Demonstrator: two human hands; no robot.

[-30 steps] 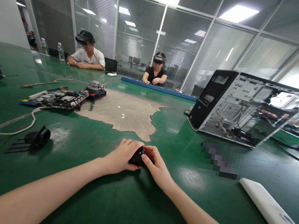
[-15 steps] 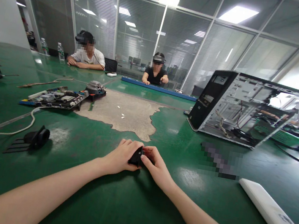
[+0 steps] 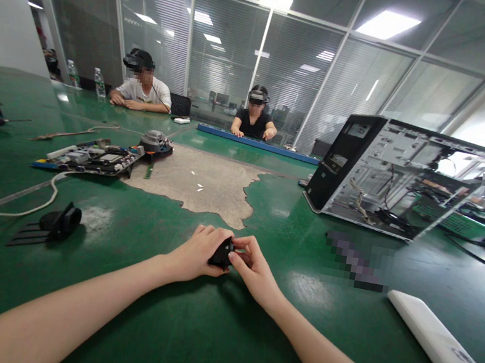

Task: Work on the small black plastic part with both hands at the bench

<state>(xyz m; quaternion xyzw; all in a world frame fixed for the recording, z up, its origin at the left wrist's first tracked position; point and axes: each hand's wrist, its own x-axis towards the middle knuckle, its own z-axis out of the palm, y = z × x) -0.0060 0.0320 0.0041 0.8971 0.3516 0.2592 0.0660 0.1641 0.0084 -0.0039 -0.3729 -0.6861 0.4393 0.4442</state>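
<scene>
A small black part [image 3: 220,253] is held between my two hands above the green table [image 3: 142,326], near the middle of the view. My left hand [image 3: 199,253] wraps round it from the left, its fingers over the top and its thumb side low. From the right, my right hand [image 3: 251,262] pinches the part's right edge between thumb and fingers. The palms hide much of the part. Beyond the hands lies a bare, tan patch [image 3: 204,184] of the tabletop with small white scraps on it.
An open computer case [image 3: 349,163] stands at the back right. A white bar-shaped object [image 3: 439,341] lies at the right. On the left are a circuit board [image 3: 92,156], a fan-like grey part [image 3: 155,142], a black bracket piece [image 3: 61,221] and a cable. Two people sit across the table.
Both hands stay almost where they were, with the black part tilted slightly between them. Across the table, one person's raised hand has lowered a little.
</scene>
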